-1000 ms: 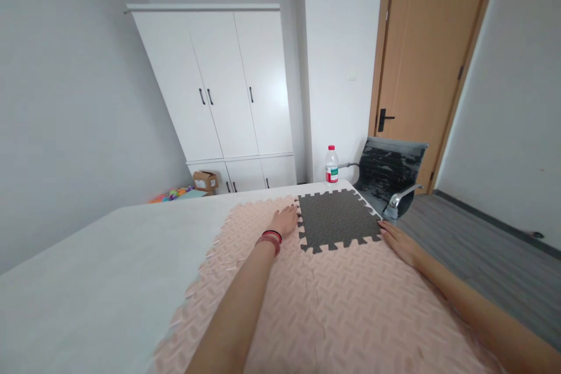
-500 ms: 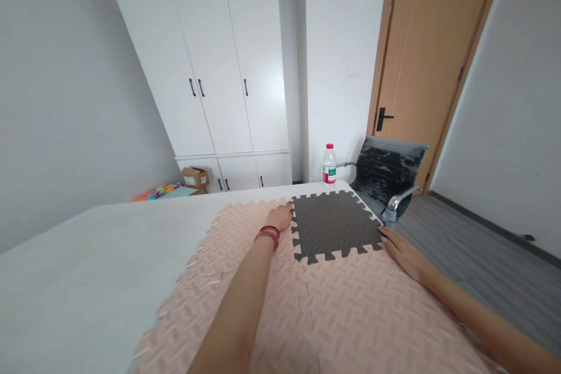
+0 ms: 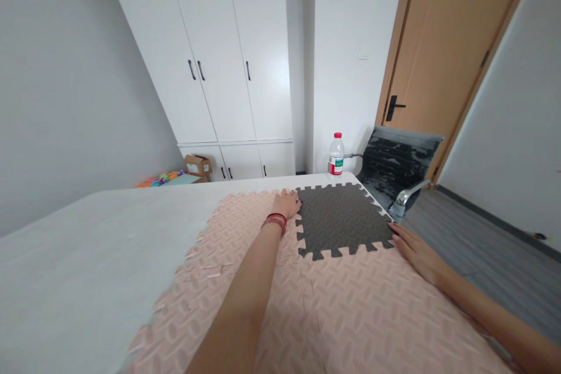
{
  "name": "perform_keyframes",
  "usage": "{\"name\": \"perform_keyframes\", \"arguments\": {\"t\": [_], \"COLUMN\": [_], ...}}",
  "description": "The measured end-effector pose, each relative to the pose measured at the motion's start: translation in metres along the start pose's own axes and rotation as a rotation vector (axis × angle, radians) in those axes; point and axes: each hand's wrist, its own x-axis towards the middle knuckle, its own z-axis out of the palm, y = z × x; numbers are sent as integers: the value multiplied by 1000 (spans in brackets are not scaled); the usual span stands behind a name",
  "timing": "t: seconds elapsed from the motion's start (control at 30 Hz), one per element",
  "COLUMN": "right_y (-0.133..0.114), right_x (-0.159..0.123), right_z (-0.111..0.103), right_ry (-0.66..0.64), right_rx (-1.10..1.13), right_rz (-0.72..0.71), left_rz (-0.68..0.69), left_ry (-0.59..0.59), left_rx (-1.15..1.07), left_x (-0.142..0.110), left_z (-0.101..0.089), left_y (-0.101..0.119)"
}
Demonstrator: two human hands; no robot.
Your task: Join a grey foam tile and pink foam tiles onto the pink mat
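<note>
A dark grey foam puzzle mat tile (image 3: 344, 219) lies at the far right of the table, its toothed edges against pink foam mat tiles (image 3: 363, 304). My left hand (image 3: 288, 203) rests with fingers spread on the pink tile beside it, fingertips at the grey tile's left edge. Red bands circle that wrist. My right hand (image 3: 414, 250) lies stretched out over the pink mat's right side, its fingertips touching the grey tile's near right corner. Neither hand grips anything.
On the white table (image 3: 109, 257), a red-capped plastic bottle (image 3: 336, 156) stands at the far edge. A worn black chair (image 3: 397, 158) is beyond the right corner. Behind are a white cabinet (image 3: 236, 58), a cardboard box (image 3: 198, 165) and a wooden door (image 3: 451, 41).
The view has tipped slightly downward and turned a little left. My left hand's fingers have shifted slightly at the grey tile's left edge; my right hand stays at its corner.
</note>
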Motion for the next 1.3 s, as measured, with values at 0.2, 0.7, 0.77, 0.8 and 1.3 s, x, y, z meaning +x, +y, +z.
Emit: {"name": "perform_keyframes", "arguments": {"t": [0.2, 0.7, 0.77, 0.8, 1.3], "right_y": [-1, 17, 18, 18, 26], "right_x": [1, 3, 3, 3, 5], "right_z": [-2, 4, 5, 5, 7], "right_ry": [4, -14, 3, 12, 7], "right_rx": [-12, -40, -37, -36, -44], "right_rz": [10, -48, -55, -60, -98], "left_rz": [32, 214, 195, 189, 194], "left_ry": [-43, -122, -113, -111, -151], "left_rx": [-22, -49, -52, -56, -136], "left_x": [-6, -241, -249, -249, -264], "left_z": [-13, -63, -62, -61, -74], "left_y": [4, 26, 30, 31, 12]}}
